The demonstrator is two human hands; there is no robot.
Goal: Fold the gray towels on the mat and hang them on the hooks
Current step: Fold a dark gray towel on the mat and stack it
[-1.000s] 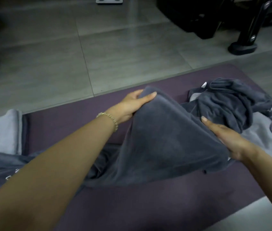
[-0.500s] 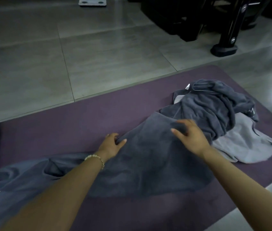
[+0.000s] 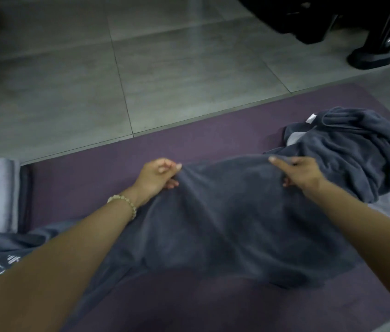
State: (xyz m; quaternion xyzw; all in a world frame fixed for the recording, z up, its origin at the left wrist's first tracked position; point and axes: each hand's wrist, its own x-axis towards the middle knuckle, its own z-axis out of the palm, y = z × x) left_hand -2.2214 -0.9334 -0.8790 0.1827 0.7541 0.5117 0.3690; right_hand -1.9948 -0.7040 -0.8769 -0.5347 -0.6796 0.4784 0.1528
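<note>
On the purple rectangular mat (image 3: 88, 171), the dark gray terry towel (image 3: 225, 224) lies spread between our arms, long axis roughly eight o'clock to two o'clock; its far edge sits at twelve o'clock, within our grasp; our left hand (image 3: 158, 176) pinches that edge, fingers curled tight; our right hand (image 3: 301, 173) grips it too, forefinger stretched toward nine o'clock, the rest curled under; both equally near, we judge the fold runs toward six o'clock.

We see both hands, left hand (image 3: 159, 174) and right hand (image 3: 300, 172), pinching the dark gray terry towel's (image 3: 225, 224) far edge above the purple mat (image 3: 88, 178).
</note>
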